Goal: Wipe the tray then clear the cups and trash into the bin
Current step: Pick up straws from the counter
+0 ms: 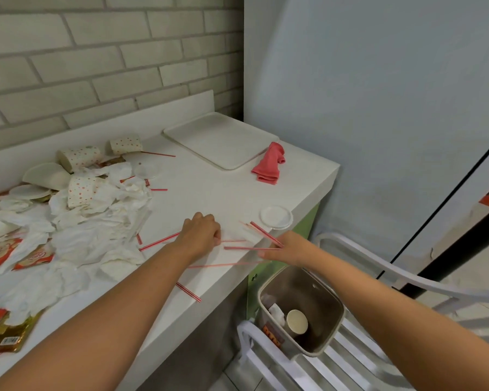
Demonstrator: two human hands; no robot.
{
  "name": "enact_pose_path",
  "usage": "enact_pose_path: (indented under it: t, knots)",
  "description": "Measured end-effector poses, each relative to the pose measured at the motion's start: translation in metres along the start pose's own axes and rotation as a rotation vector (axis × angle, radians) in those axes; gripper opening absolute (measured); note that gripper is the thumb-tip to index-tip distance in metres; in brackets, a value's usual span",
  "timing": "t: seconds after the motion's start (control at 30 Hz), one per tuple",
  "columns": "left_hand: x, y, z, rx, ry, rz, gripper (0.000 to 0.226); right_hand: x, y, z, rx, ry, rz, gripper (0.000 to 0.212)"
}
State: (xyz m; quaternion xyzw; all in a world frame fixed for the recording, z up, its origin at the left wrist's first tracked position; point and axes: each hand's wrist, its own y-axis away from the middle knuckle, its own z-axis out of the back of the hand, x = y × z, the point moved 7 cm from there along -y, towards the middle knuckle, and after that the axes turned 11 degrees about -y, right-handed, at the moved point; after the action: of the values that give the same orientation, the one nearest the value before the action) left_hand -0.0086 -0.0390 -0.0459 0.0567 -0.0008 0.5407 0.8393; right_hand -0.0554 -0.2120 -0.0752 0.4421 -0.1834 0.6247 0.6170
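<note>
Straws, thin, red-striped, pinched in right hand grip; left hand grip curled, seemingly pinching 1 more.

At the white counter's near edge, the left hand curls its fingers on thin red-and-white striped straws. The right hand pinches more of them beside a round white plastic lid. Below right, a beige square bin holds a plain paper cup. Far right lie a white rectangular tray and a crumpled red cloth. White napkins and dotted paper cups pile left.
</note>
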Motion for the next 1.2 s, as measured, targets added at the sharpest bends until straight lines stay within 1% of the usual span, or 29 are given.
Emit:
enact_pose_path:
  t: [0.1, 0.2, 0.27, 0.37, 0.43, 0.53, 0.6, 0.77, 0.87, 0.97, 1.07, 1.2]
  knots:
    - [-0.005, 0.005, -0.001, -0.008, -0.046, -0.045, 0.015, -0.006, 0.005, -0.011, 0.028, -0.097, -0.038, 0.040]
    - [-0.013, 0.013, 0.005, -0.079, -0.024, -0.060, 0.024, -0.006, 0.010, -0.017, 0.028, -0.158, -0.052, 0.027]
    - [-0.017, 0.019, 0.010, -0.110, 0.028, -0.053, 0.025, -0.005, 0.011, -0.019, 0.019, -0.187, -0.045, 0.019]
    - [-0.015, 0.020, 0.014, -0.112, 0.137, -0.054, 0.022, 0.002, 0.012, -0.016, -0.004, -0.255, -0.007, 0.019]
    - [-0.013, 0.019, 0.015, -0.088, 0.235, -0.067, 0.016, 0.007, 0.014, -0.005, -0.041, -0.313, 0.020, 0.025]
    - [-0.017, 0.017, 0.025, -0.071, 0.343, -0.084, 0.011, 0.011, 0.020, 0.014, -0.081, -0.360, 0.038, 0.021]
    - [-0.025, 0.016, 0.034, -0.082, 0.331, -0.101, 0.014, 0.009, 0.023, 0.026, -0.110, -0.378, 0.048, 0.019]
    - [-0.051, 0.011, 0.048, -0.089, 0.190, -0.130, 0.024, -0.001, 0.034, 0.054, -0.156, -0.341, 0.098, 0.018]
    - [-0.067, 0.005, 0.050, -0.038, 0.138, -0.141, 0.034, -0.030, 0.044, 0.068, -0.147, -0.370, 0.056, 0.021]
    - [-0.088, -0.003, 0.042, 0.034, 0.168, -0.145, 0.030, -0.066, 0.054, 0.073, -0.118, -0.422, -0.012, 0.028]
    - [-0.117, -0.008, 0.023, 0.173, 0.180, -0.144, 0.018, -0.104, 0.065, 0.072, -0.101, -0.474, -0.129, 0.030]
    - [-0.158, -0.006, -0.010, 0.389, 0.149, -0.132, 0.027, -0.140, 0.078, 0.064, -0.059, -0.508, -0.305, 0.030]
